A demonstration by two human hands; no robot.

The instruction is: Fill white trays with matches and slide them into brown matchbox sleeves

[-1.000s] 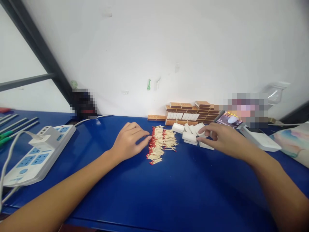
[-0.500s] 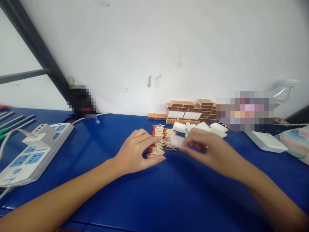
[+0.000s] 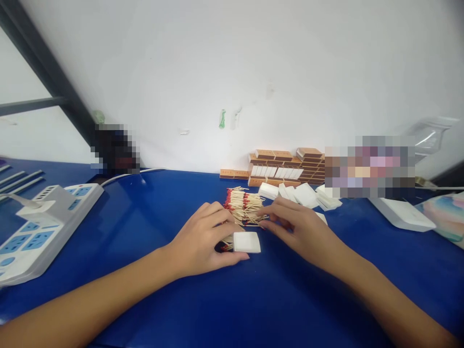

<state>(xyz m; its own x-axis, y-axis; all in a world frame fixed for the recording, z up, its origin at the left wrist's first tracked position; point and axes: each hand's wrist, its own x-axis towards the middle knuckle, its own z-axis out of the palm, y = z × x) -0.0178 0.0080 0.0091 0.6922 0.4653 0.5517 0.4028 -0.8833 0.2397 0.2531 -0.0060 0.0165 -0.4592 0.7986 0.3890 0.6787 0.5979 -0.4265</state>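
Note:
My left hand [image 3: 205, 239] is closed around a small white matchbox tray [image 3: 247, 242], index finger above it and thumb along its near side. Some matches with red heads show between the palm and the tray. A pile of loose matches [image 3: 244, 205] lies just beyond these fingers, partly hidden by them. At the right edge of the pile is my right hand [image 3: 295, 224], its thumb and index fingertips a little apart and touching or nearly touching the matches. Behind it lie several white matchbox trays [image 3: 306, 195], partly covered by the hand.
Brown matchboxes [image 3: 273, 155] are stacked against the white wall, with a row of white pieces among them. A power strip [image 3: 54, 232] stands at the left on the blue table [image 3: 203, 309]. To the right are a white box [image 3: 404, 215] and a colourful packet [image 3: 444, 215].
The white tray has passed from my right hand to my left, which has come slightly nearer to me. My right hand has moved left to the match pile.

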